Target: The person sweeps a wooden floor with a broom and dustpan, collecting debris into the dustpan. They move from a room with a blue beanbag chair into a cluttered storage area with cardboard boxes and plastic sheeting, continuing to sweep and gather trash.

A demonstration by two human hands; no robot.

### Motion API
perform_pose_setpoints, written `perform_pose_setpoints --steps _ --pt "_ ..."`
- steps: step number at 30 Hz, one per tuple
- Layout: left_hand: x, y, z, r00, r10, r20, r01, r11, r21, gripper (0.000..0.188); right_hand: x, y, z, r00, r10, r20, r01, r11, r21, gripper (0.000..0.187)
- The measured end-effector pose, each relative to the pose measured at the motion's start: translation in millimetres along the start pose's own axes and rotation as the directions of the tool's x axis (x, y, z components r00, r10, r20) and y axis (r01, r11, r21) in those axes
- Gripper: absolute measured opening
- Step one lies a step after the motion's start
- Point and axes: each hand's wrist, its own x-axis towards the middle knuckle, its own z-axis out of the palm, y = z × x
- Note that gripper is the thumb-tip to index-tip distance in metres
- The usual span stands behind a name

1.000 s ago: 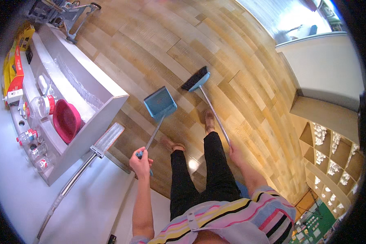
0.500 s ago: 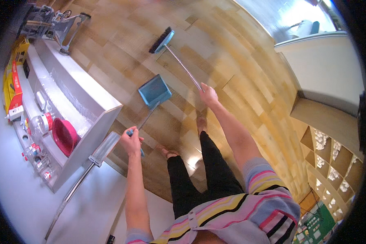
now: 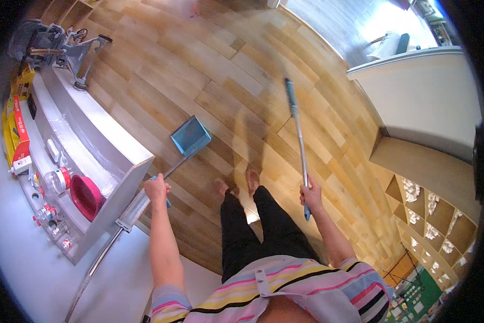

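My left hand (image 3: 157, 189) is closed round the handle of a long-handled blue dustpan (image 3: 203, 141), whose pan is at or just above the wooden floor ahead of my feet. Out to the right, my right hand (image 3: 311, 195) grips the lower end of a broom's metal handle (image 3: 301, 142). The narrow blue broom head (image 3: 290, 96) points away from me, seen edge-on, its bristles mostly hidden. I cannot tell whether it touches the floor. Broom and dustpan are well apart.
On the left stands a white shelf (image 3: 104, 129) with a pink basin (image 3: 86, 196) and plastic bottles (image 3: 53, 218). A flat mop (image 3: 104, 253) leans beside it. Far left is a folded trolley (image 3: 83, 59). To the right are a white partition (image 3: 414, 91) and a cubbyhole rack (image 3: 441, 215).
My right hand has swung the broom rightward and closer to my body, away from the dustpan. The broom head has turned edge-on. My left hand and the dustpan have shifted slightly left.
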Motion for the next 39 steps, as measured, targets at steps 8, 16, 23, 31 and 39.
perform_pose_setpoints --steps 8,16,23,31,39 --pt "22 0 -9 0.935 0.157 -0.318 -0.068 0.959 0.275 0.036 165 -75 71 0.989 -0.012 -0.149 0.046 0.972 0.230 0.013" --pt "-17 20 0 0.959 0.085 -0.270 0.016 0.936 0.352 0.035 171 -115 317 0.967 0.036 0.251 -0.172 0.822 0.543 0.009" --pt "-11 39 4 0.974 0.010 -0.225 0.065 0.945 0.321 0.037 102 -171 464 0.990 0.039 0.134 0.004 0.952 -0.305 0.035" --pt "4 13 23 0.960 0.014 -0.280 0.088 0.932 0.351 0.035 58 -243 380 0.923 -0.016 0.385 0.132 0.951 -0.279 0.032" --pt "-8 51 19 0.967 0.021 -0.253 0.079 0.923 0.377 0.035 112 -266 256 0.998 0.029 0.053 -0.032 0.999 0.043 0.030"
